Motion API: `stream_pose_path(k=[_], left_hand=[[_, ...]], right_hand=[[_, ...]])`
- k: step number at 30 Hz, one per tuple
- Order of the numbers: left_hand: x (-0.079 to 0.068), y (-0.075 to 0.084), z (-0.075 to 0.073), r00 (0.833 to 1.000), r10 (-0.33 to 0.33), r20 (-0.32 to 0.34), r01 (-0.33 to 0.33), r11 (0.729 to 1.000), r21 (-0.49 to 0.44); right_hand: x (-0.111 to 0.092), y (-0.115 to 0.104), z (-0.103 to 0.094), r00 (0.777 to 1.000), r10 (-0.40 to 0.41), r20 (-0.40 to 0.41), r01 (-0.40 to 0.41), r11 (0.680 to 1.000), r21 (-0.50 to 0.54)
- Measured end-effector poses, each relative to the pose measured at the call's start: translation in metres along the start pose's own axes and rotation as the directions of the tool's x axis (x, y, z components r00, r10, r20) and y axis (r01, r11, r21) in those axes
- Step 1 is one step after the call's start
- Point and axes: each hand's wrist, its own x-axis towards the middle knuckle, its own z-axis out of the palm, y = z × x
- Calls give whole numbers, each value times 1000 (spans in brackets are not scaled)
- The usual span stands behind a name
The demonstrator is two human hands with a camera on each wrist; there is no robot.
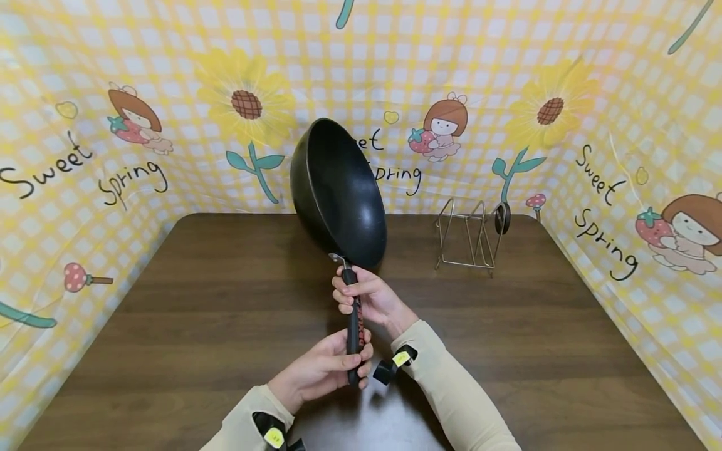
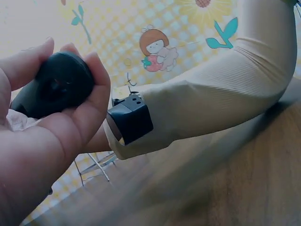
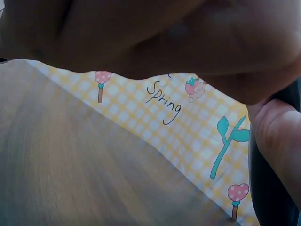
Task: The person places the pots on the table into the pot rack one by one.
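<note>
A deep black wok (image 1: pixel 344 188) stands tilted up on edge over the table, its hollow side turned to the right and its long black handle (image 1: pixel 353 326) pointing down toward me. My right hand (image 1: pixel 375 299) grips the handle close to the pan, just below the metal joint. Lower down, my left hand (image 1: pixel 327 366) holds the handle's end, thumb laid across it. The rounded handle tip (image 2: pixel 66 82) shows between the left fingers in the left wrist view. In the right wrist view, shaded fingers fill the top and part of the black handle (image 3: pixel 265 188) shows at right.
A wire rack (image 1: pixel 468 241) stands on the table at the back right, with a round dark disc (image 1: pixel 502 218) at its right end. Yellow checked cloth (image 1: pixel 350 56) walls in the brown wooden table (image 1: pixel 225 294) at the back and sides.
</note>
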Motion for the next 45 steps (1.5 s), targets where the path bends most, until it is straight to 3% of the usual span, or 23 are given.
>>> stream_pose_path(k=[15,24,36,42,45], left_hand=[[11,-1,-2,993,-60,99,50,993,106],[21,-3,0,987,-128,101,109,979,174],[37,-10,5,983,-174,61,155,960,235],[46,-13,9,988,-156,-4,150,941,303],[50,-15,7,991,-131,-6,127,946,298]], right_hand=[[-15,-9,-1,1000,0,12,0,999,-40],[-27,-17,0,1000,-17,11,18,996,-85],[-42,-31,5,999,-25,44,29,995,-93],[-48,-40,7,997,-57,47,61,995,-84],[-51,-44,7,996,-71,47,75,993,-89]])
